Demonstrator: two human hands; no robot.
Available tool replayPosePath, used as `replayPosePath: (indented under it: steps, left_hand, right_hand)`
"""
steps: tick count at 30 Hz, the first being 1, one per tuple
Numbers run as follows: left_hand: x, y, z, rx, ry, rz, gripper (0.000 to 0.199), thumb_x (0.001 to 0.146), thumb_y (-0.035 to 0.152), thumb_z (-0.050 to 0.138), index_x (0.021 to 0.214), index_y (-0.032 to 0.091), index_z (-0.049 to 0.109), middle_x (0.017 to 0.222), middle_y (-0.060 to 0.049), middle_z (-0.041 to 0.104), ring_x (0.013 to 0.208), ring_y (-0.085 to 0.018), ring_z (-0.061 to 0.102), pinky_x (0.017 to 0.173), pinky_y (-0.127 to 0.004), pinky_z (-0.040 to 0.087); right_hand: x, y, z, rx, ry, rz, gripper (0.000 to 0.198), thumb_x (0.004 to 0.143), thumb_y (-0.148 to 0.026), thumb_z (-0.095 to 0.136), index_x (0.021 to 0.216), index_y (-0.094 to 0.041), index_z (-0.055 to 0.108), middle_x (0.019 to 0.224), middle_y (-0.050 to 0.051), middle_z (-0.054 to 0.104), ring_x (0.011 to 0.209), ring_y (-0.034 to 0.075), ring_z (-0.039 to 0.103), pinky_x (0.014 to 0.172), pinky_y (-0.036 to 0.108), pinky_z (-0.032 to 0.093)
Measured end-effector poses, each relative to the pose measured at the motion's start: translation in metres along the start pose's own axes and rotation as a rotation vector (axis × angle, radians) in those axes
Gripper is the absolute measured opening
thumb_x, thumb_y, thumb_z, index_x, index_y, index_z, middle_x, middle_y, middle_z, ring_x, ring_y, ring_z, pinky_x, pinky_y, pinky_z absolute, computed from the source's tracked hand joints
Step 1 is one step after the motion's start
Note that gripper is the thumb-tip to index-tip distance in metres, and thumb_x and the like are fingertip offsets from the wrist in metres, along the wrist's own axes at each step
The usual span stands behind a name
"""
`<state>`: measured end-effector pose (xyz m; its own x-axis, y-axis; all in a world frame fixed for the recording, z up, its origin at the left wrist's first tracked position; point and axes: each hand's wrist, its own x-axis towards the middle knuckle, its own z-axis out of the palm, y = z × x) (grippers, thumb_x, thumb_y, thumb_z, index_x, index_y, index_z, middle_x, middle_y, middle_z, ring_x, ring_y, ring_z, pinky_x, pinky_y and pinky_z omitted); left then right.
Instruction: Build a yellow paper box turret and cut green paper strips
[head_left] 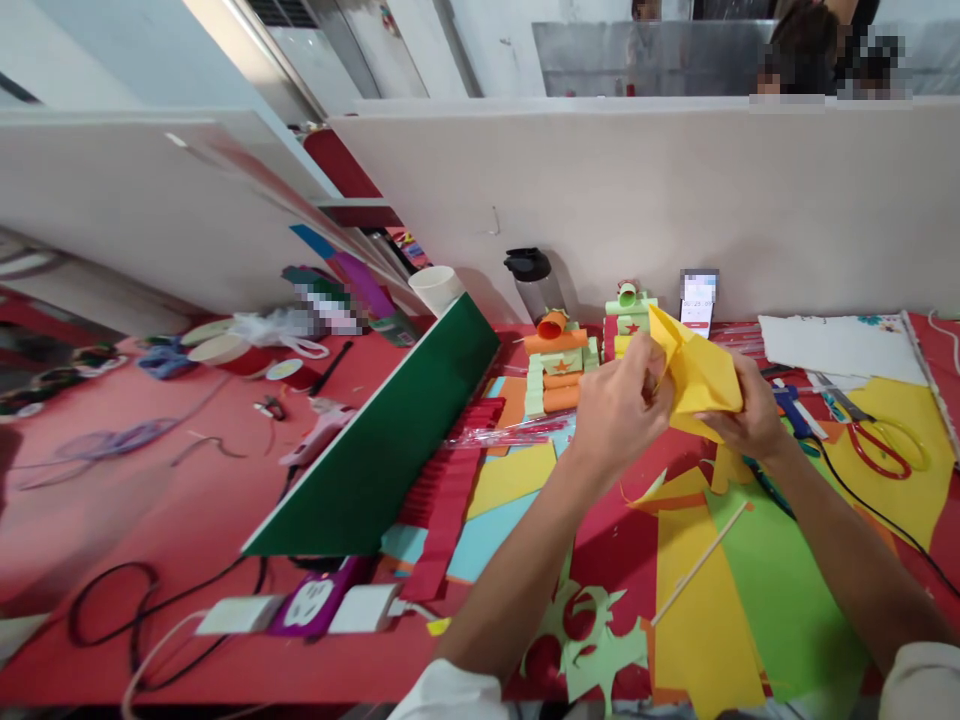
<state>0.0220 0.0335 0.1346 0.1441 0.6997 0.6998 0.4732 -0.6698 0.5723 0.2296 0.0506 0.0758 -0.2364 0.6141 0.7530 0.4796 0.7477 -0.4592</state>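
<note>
Right of centre, your folded paper (705, 375) is plain bright yellow, and your cuffs (450, 692) at the bottom edge are white. The bench (187, 500) under your work is red. Near the middle, you have a paper figure (562, 366) banded in orange and pale green, marked with an orange star. Left of centre, your board (382, 450) shows deep green with a white edge, beside a crimson paper strip (448, 530). At lower right you see a golden-yellow sheet (701, 610) against a bright green sheet (787, 600); further right, your scissors (877, 450) have one red and one yellow handle loop.
</note>
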Motion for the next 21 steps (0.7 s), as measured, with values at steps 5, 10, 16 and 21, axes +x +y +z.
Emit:
replayPosePath:
  steps: [5, 10, 16, 21]
  left_hand:
    - [0.008, 0.003, -0.013, -0.135, -0.177, 0.09, 0.01, 0.097, 0.028, 0.055, 0.089, 0.022, 0.053, 0.073, 0.002, 0.056, 0.063, -0.013, 0.054, 0.061, -0.027, 0.045]
    - [0.012, -0.004, -0.009, -0.26, -0.136, -0.06, 0.015, 0.098, 0.036, 0.065, 0.092, 0.022, 0.061, 0.122, -0.01, 0.063, 0.103, -0.02, 0.062, 0.081, -0.031, 0.054]
    - [0.011, -0.008, 0.004, -0.48, -0.085, -0.239, 0.034, 0.093, 0.043, 0.072, 0.085, 0.023, 0.046, 0.08, 0.002, 0.052, 0.072, -0.013, 0.052, 0.068, -0.026, 0.049]
    - [0.011, -0.007, 0.008, -0.418, 0.049, -0.242, 0.047, 0.092, 0.051, 0.072, 0.078, 0.024, 0.036, 0.074, 0.005, 0.042, 0.064, -0.011, 0.043, 0.061, -0.025, 0.044]
  right_hand:
    - [0.002, 0.0, -0.001, 0.08, 0.079, 0.096, 0.072, 0.089, -0.072, 0.065, 0.139, -0.023, 0.053, 0.12, 0.014, 0.071, 0.102, 0.034, 0.072, 0.086, 0.048, 0.064]
    - [0.006, 0.0, -0.002, 0.152, 0.03, 0.078, 0.07, 0.091, -0.071, 0.063, 0.139, -0.022, 0.051, 0.12, 0.013, 0.07, 0.1, 0.031, 0.071, 0.083, 0.044, 0.064]
    - [0.006, -0.003, -0.003, 0.178, -0.094, 0.125, 0.076, 0.09, -0.072, 0.064, 0.143, -0.021, 0.048, 0.124, 0.014, 0.07, 0.102, 0.03, 0.072, 0.085, 0.042, 0.063]
    - [0.007, -0.005, -0.003, 0.169, -0.126, 0.076, 0.071, 0.091, -0.066, 0.068, 0.144, -0.022, 0.048, 0.126, 0.013, 0.071, 0.106, 0.03, 0.072, 0.089, 0.042, 0.062]
